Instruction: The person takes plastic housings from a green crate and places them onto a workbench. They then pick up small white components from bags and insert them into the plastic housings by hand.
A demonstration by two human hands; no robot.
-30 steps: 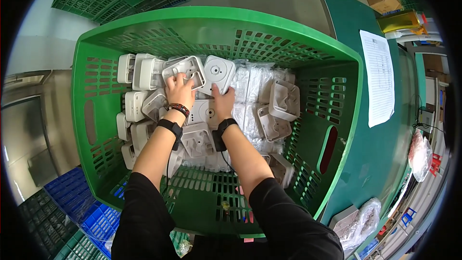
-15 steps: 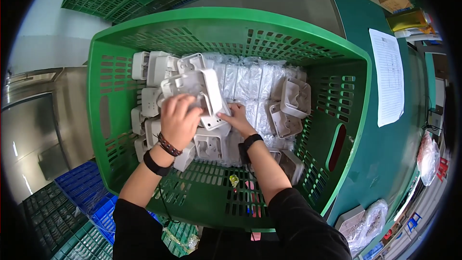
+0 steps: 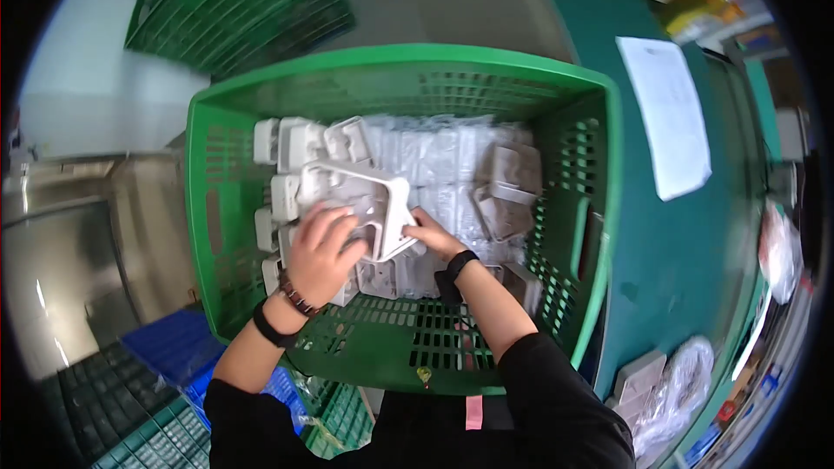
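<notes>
One green surface (image 3: 660, 287) lies right of a green basket (image 3: 400, 54). Inside the basket, fingers of the right hand (image 3: 435, 236) pinch a white box (image 3: 369, 201); those of the left hand (image 3: 318, 256) bend over it, grip unclear.

Soft, moderate light fell across a green crate (image 3: 400, 55), its far rim catching a brighter green while the inside of its right wall sank into shade. Clear-wrapped packs (image 3: 439, 152) inside the far edge threw off whitish glints, and a paper sheet (image 3: 665, 117) beyond the right edge was nearly bleached of detail. Bright streaks glared on a shiny panel (image 3: 52, 295) off the left edge. Blur softened the left hand (image 3: 323, 247) and the white casing (image 3: 395, 217), and smeared a second crate (image 3: 234, 9) past the far left corner. Black sleeves (image 3: 556, 399) swallowed most detail; fisheye distortion bowed straight outlines, and darkness filled the frame's corners.
</notes>
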